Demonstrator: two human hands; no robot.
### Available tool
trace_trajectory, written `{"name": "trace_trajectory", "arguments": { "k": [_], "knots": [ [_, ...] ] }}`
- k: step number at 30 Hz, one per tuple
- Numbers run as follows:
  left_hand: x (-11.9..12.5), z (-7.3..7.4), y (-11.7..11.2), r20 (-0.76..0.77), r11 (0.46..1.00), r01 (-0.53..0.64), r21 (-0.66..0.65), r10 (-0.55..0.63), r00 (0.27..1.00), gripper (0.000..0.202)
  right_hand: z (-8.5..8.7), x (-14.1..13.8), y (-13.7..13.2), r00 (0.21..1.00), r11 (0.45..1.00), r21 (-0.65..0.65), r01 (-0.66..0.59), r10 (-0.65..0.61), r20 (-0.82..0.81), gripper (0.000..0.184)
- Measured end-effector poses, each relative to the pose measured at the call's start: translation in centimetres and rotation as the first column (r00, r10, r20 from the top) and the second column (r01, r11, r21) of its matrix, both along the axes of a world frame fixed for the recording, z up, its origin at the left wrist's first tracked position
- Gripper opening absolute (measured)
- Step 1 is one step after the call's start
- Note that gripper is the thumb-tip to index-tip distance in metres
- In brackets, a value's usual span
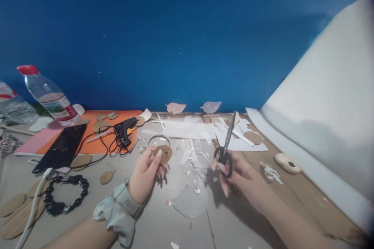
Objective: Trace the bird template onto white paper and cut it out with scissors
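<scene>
Between the thumb and fingers of my left hand [148,171] is a small brown cardboard piece [165,155] with angular edges. My right hand [233,173] has its fingers in the black handles of a pair of scissors [229,136], whose blades point up and away and look closed. The scissors and the cardboard are apart. On the table between and below my hands lies a grey glittery bird-shaped cutout [189,202] with a round eye and a red-tipped beak. White paper scraps [189,163] are scattered just beyond it.
A black glue gun [125,130] with its cord lies on orange paper [96,146] at left, near a phone [60,148], a bottle [54,99] and a beaded bracelet [66,212]. Two bird cutouts, pink [176,108] and grey [211,107], stand by the blue wall. A cream oval object [287,162] lies right.
</scene>
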State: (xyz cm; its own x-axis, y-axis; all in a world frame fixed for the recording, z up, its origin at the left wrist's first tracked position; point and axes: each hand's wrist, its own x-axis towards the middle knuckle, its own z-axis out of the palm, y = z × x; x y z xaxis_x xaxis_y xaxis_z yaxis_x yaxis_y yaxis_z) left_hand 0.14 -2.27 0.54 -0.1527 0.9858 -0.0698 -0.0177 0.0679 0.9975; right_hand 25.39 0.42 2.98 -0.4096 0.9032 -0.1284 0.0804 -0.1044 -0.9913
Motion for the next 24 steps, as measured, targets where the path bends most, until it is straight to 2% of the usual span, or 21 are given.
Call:
{"name": "trace_trajectory", "arguments": {
  "k": [4,9,12,14,17,19,21,24],
  "knots": [
    [0.1,0.2,-0.2,-0.02,1.0,-0.006,0.0,0.006,1.0,0.033,-0.4,-2.6,-1.7,0.961,0.987,-0.104,-0.124,0.094,-0.259,0.023],
    [0.2,0.5,-0.2,-0.04,1.0,-0.011,-0.008,0.011,0.999,0.034,-1.3,-1.6,-1.1,0.886,0.961,-0.238,-0.143,0.016,-0.464,0.045],
    [0.2,0.4,0.0,-0.048,1.0,-0.002,-0.021,0.001,0.999,0.035,-1.5,-1.1,-0.5,0.835,0.937,-0.257,-0.238,0.062,-0.547,0.062],
    [0.1,0.3,0.1,-0.054,1.0,-0.001,-0.025,0.0,0.999,0.034,-1.6,-1.2,-0.4,0.826,0.926,-0.248,-0.284,0.105,-0.554,0.064],
    [0.1,0.1,0.2,-0.049,0.999,-0.012,-0.031,0.01,0.999,0.034,-2.0,-1.7,-0.6,0.896,0.963,-0.207,-0.174,0.067,-0.44,0.049],
    [0.1,0.0,0.2,-0.043,0.999,-0.014,-0.038,0.013,0.999,0.034,-2.3,-1.9,-0.7,0.95,0.984,-0.177,-0.023,-0.034,-0.312,0.041],
    [0.1,0.0,0.2,-0.044,0.999,-0.015,-0.041,0.013,0.999,0.035,-2.6,-1.8,-0.6,0.963,0.982,-0.155,0.106,-0.14,-0.231,0.039],
    [0.0,-0.2,0.2,-0.042,0.999,-0.013,-0.035,0.011,0.999,0.035,-2.9,-1.5,-0.3,0.931,0.981,-0.094,0.167,-0.189,-0.314,0.038]
  ]
}}
